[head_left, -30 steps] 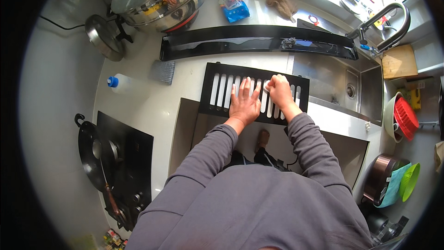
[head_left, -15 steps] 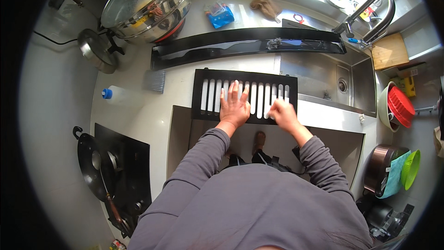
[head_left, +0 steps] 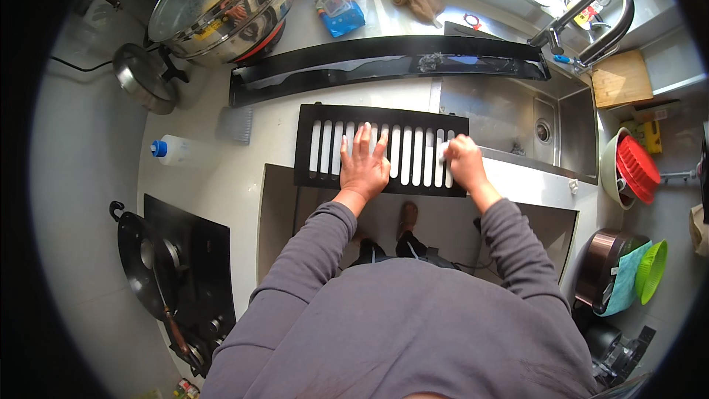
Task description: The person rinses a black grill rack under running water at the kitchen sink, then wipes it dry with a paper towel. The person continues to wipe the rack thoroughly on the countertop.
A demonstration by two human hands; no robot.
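Observation:
A black slotted grille [head_left: 306,149] lies flat across the front edge of the counter, white counter showing through its long slots. My left hand [head_left: 363,170] rests on its middle with the fingers spread, pressing it flat. Over the right end of the grille, my right hand [head_left: 465,162] is closed, fingertips down at the slots. A bit of white shows by its fingers; whether it is a held thing or the counter behind, I cannot make out. Just behind the grille, a long black trough-like panel [head_left: 295,83] lies wet inside, with a crumpled greyish clump [head_left: 430,61] in it.
A steel sink [head_left: 502,118] with a tap [head_left: 624,18] is at the right. A large steamer pot [head_left: 229,18] stands at the back left, near a clear brush [head_left: 238,124] and a bottle [head_left: 177,149]. A wok [head_left: 140,266] sits on the hob at the left.
My right hand has moved right and away from me along the grille toward its far right corner. My left hand stays spread on the grille. The whole view has shifted slightly.

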